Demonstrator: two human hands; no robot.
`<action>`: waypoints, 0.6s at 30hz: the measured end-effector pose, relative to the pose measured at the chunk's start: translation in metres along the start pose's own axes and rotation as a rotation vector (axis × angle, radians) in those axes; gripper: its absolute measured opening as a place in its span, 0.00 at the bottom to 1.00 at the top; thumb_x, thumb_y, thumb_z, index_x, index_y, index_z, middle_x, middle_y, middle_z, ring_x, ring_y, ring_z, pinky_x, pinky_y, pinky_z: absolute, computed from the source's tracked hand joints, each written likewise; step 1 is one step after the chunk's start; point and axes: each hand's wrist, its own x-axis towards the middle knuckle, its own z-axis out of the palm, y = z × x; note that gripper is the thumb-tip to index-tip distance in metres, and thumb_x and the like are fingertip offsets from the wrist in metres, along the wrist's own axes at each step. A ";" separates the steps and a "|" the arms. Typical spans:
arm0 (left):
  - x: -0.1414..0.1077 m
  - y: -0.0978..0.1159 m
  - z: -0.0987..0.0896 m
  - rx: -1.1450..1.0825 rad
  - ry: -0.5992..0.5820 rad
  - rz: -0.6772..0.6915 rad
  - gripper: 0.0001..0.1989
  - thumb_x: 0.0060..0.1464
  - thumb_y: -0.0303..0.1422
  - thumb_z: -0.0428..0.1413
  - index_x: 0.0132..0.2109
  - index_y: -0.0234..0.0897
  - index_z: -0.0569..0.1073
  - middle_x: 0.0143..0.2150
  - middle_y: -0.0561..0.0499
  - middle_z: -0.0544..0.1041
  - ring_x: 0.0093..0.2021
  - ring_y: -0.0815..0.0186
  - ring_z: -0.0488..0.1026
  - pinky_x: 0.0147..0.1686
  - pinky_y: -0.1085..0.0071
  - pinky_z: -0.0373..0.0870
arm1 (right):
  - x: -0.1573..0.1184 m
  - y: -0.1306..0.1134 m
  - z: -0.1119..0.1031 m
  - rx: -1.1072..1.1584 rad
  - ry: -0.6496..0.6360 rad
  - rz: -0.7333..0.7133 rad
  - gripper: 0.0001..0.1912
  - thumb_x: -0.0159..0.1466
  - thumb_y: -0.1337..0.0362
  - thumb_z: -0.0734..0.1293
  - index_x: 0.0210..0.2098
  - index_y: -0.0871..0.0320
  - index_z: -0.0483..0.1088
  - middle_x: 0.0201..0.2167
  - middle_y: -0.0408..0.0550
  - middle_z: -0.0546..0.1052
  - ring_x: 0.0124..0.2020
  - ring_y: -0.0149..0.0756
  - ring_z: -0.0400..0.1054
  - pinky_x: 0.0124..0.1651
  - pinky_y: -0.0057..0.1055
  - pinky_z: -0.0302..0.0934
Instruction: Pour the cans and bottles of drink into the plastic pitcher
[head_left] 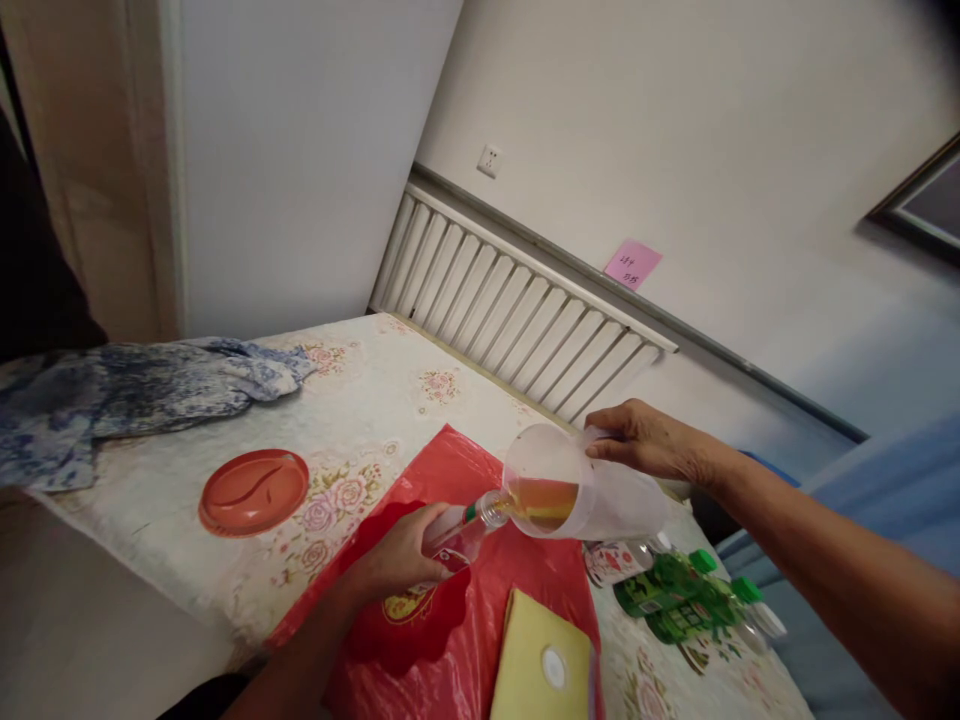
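Observation:
My left hand (pixel 401 550) is wrapped round a clear plastic bottle (pixel 459 535) with a pink label, tilted with its open mouth toward the right. My right hand (pixel 649 438) grips the handle of a translucent plastic jug (pixel 615 498). The jug lies tipped over, its rim at the bottle's mouth, and amber liquid (pixel 546 500) sits at its rim and reaches the bottle's neck. How much liquid is inside the bottle I cannot tell. Both are held above a red plastic sheet (pixel 525 565) and a scalloped red mat (pixel 420 640).
On the flowered tablecloth (pixel 390 400) are an orange-red plate (pixel 253 492) at left and a blue-white cloth (pixel 172 385) behind it. A yellow booklet (pixel 544 660) lies in front. Several bottles, some green (pixel 679 585), lie at right. A radiator (pixel 510 300) stands behind.

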 end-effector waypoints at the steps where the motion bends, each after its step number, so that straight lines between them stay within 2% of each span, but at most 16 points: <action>1: 0.000 0.000 0.000 0.006 0.002 -0.005 0.29 0.37 0.29 0.62 0.51 0.45 0.70 0.51 0.55 0.77 0.51 0.59 0.73 0.48 0.73 0.68 | 0.000 0.001 0.000 -0.005 -0.002 -0.001 0.17 0.61 0.54 0.65 0.22 0.57 0.60 0.19 0.39 0.61 0.23 0.28 0.54 0.25 0.28 0.47; 11: -0.001 0.003 -0.001 0.003 0.002 -0.009 0.29 0.38 0.28 0.62 0.52 0.44 0.70 0.49 0.55 0.77 0.49 0.61 0.74 0.45 0.74 0.69 | 0.002 -0.004 -0.002 -0.045 -0.023 -0.007 0.15 0.62 0.56 0.65 0.23 0.58 0.63 0.20 0.41 0.65 0.23 0.29 0.56 0.26 0.28 0.49; 18: -0.001 0.002 -0.001 0.032 0.007 -0.024 0.31 0.38 0.29 0.62 0.53 0.43 0.69 0.52 0.53 0.77 0.51 0.59 0.73 0.48 0.72 0.69 | 0.001 -0.008 -0.003 -0.028 -0.022 0.002 0.15 0.62 0.55 0.65 0.25 0.58 0.66 0.20 0.42 0.67 0.23 0.29 0.57 0.26 0.29 0.50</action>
